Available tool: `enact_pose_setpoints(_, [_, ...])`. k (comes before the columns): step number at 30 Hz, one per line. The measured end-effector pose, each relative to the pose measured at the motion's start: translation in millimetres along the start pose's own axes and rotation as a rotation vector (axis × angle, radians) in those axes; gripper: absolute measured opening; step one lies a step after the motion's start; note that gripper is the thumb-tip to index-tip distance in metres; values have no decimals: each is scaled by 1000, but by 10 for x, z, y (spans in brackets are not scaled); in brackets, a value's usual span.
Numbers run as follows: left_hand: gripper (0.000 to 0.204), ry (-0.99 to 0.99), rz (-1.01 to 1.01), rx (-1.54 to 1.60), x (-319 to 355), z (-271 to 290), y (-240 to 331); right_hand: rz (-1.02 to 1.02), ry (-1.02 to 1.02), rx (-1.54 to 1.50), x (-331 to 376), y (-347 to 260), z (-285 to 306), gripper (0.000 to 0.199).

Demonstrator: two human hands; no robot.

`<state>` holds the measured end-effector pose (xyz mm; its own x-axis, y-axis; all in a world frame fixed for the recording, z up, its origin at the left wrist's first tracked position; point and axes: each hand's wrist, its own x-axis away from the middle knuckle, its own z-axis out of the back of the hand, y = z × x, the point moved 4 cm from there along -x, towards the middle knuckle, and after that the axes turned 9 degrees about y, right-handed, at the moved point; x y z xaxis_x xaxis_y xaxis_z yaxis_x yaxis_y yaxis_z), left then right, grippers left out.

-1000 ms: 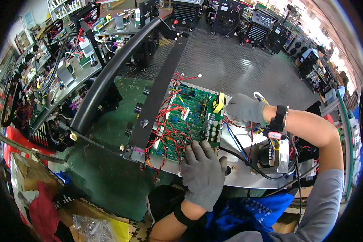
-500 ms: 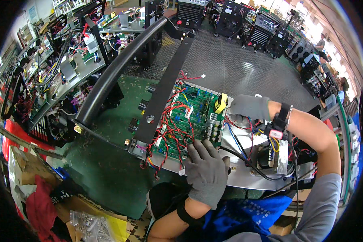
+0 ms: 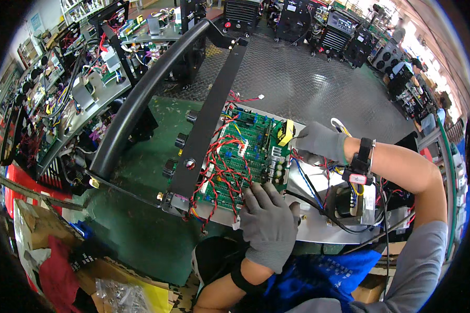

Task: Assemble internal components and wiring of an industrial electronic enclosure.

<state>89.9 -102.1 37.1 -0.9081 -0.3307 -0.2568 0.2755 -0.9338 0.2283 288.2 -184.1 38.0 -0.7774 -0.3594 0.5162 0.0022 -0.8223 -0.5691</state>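
A green circuit board (image 3: 258,148), crossed by many red twisted wires (image 3: 227,169), lies on a grey metal plate (image 3: 310,229). My left hand (image 3: 269,224), in a grey glove, rests with fingers stretched out over the board's near edge. At the board's right edge my gloved right hand (image 3: 321,143) is closed beside a yellow-wrapped transformer (image 3: 286,132). Its fingertips are mostly hidden, so what they grip does not show. Blue and red wires run out below that hand. A black front panel (image 3: 209,122) with knobs (image 3: 181,140) stands along the board's left side.
A thick black handle bar (image 3: 146,99) arches at the left. Another transformer (image 3: 344,201) and black cables sit on the plate's right part. Open chassis with boards (image 3: 83,94) line the left; black wheeled machines (image 3: 293,23) stand behind. Cardboard boxes (image 3: 42,219) are at lower left.
The whole view has shifted slightly. My right hand stays at the board's right edge, its wrist a little lower; a pale cable loop now shows behind it. My left hand keeps its place.
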Motion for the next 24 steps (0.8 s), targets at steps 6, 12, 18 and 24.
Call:
enact_pose_setpoints(6, [64, 12, -21, 40, -1, 24, 1, 83, -228, -73, -129, 227, 8, 39])
enact_pose_setpoints(12, [63, 17, -5, 48, -6, 22, -9, -137, -120, -179, -134, 298, -121, 34])
enact_pose_setpoints(18, [61, 45, -16, 40, -3, 37, -8, -114, -45, -312, -94, 257, -152, 26])
enact_pose_setpoints(24, [58, 63, -16, 58, -15, 18, -30, -95, -91, -318, -92, 284, -73, 31])
